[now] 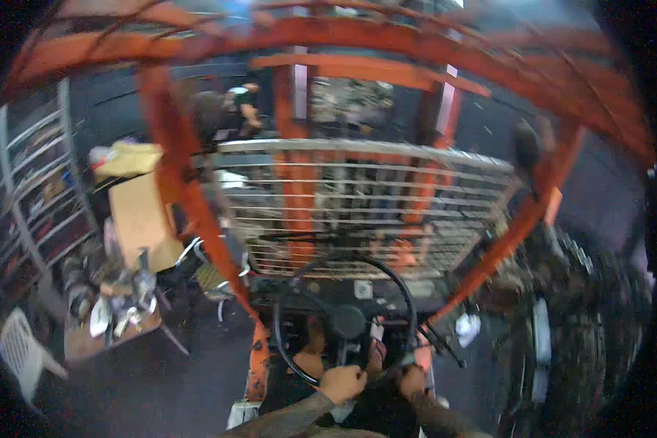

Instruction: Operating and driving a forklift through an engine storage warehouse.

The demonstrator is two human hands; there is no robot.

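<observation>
A black steering wheel (410,292) with a round hub stands before me on an orange vehicle. My left hand (343,383) is closed at its lower rim, fingers curled around it. Just beyond the wheel's lower right side, my right hand (412,381) is curled shut; blur hides what it holds, if anything. A thin black lever (445,347) sticks out to the right of the wheel. Below the wheel, between my forearms, parts of my legs and feet show.
A pale metal grille (358,212) spans the front behind orange posts (197,212). A person (247,109) is beyond it, front left. At left are a cluttered table (95,347), a white plastic chair (25,354), and metal shelving (33,190). Blurred stacked material (584,336) lines the right.
</observation>
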